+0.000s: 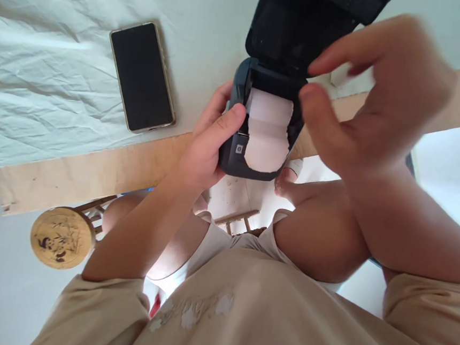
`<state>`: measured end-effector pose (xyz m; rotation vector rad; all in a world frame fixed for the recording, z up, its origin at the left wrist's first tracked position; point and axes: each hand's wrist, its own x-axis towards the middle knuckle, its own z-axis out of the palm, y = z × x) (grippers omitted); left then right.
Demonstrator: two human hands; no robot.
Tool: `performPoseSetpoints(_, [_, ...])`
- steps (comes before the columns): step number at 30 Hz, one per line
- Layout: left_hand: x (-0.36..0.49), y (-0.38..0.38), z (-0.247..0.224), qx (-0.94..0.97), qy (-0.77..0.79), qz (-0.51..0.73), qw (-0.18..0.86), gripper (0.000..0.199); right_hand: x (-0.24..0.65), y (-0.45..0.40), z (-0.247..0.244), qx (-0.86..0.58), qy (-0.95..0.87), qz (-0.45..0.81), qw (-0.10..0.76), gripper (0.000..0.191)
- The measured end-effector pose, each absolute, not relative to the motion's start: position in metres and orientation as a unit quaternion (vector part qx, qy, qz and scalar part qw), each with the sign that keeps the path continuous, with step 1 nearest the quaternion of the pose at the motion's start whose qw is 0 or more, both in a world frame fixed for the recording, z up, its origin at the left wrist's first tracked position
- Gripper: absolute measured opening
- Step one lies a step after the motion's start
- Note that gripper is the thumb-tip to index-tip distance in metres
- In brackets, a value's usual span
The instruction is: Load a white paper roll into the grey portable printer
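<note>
Tan, softly creased fabric of my shirt [261,315] fills the bottom of the frame, patterned in pale patches. Across the top spreads a pale green cloth [61,72], crinkled at upper left, bordered by a smooth strip of light wood [81,170]. At upper centre is a black plastic printer [274,74], rounded at the corners, its lid [303,23] tipped open. Slightly blurred at upper right, my right hand [385,95] holds thumb and forefinger narrowly parted; whether they touch the printer I cannot tell. A flat phone [142,76], glossy dark screen up, lies on the cloth at upper left. Centrally, my left hand [212,139] clasps the printer's left side, thumb over its rim. A round wooden stool [62,237] with a dark drawing stands at lower left. White paper [268,133], ragged-ended, drapes over the printer's front.
</note>
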<state>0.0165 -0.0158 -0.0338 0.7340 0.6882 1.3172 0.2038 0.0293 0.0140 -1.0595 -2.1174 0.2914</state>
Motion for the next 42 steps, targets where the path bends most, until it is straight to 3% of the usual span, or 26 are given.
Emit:
performPoseSetpoints(3, [0.018,-0.017,-0.033,0.328,0.322,0.589,0.665,0.03,0.2,0.024,0.017,-0.37,-0.874,-0.003,0.314,0.017])
performPoseSetpoints(7, [0.021,-0.019,-0.029,0.32,0.342,0.586,0.661,0.025,0.201,0.018,0.022,-0.441,-0.881,0.013,0.171,0.013])
performPoseSetpoints(10, [0.023,-0.02,-0.024,0.321,0.354,0.58,0.66,0.025,0.2,0.018,0.025,-0.457,-0.878,0.054,0.133,0.018])
performPoseSetpoints(14, [0.025,-0.022,-0.017,0.293,0.353,0.587,0.667,0.02,0.2,0.02,0.032,-0.438,-0.85,0.206,0.21,0.029])
performPoseSetpoints(19, [0.021,-0.019,-0.017,0.264,0.362,0.583,0.678,0.021,0.207,0.023,0.045,-0.393,-0.671,0.489,0.396,0.037])
performPoseSetpoints(23, [0.016,-0.015,-0.022,0.243,0.377,0.588,0.673,0.031,0.209,0.044,0.029,-0.439,-0.504,0.577,0.469,0.037])
performPoseSetpoints(26, [0.015,-0.014,-0.025,0.234,0.383,0.591,0.67,0.032,0.211,0.059,0.003,-0.459,-0.546,0.526,0.464,0.04])
performPoseSetpoints(32, [0.015,-0.013,-0.023,0.241,0.382,0.579,0.678,0.028,0.221,0.066,-0.026,-0.482,-0.756,0.233,0.377,0.033])
performPoseSetpoints(37, [0.016,-0.014,-0.017,0.254,0.387,0.581,0.67,0.035,0.22,0.063,-0.025,-0.536,-0.775,0.197,0.27,0.056])
performPoseSetpoints(39, [0.016,-0.015,-0.017,0.249,0.373,0.589,0.672,0.038,0.225,0.06,-0.017,-0.491,-0.786,0.197,0.32,0.06])
performPoseSetpoints(42, [0.016,-0.015,-0.017,0.255,0.36,0.587,0.679,0.041,0.24,0.061,-0.005,-0.37,-0.795,0.12,0.465,0.052])
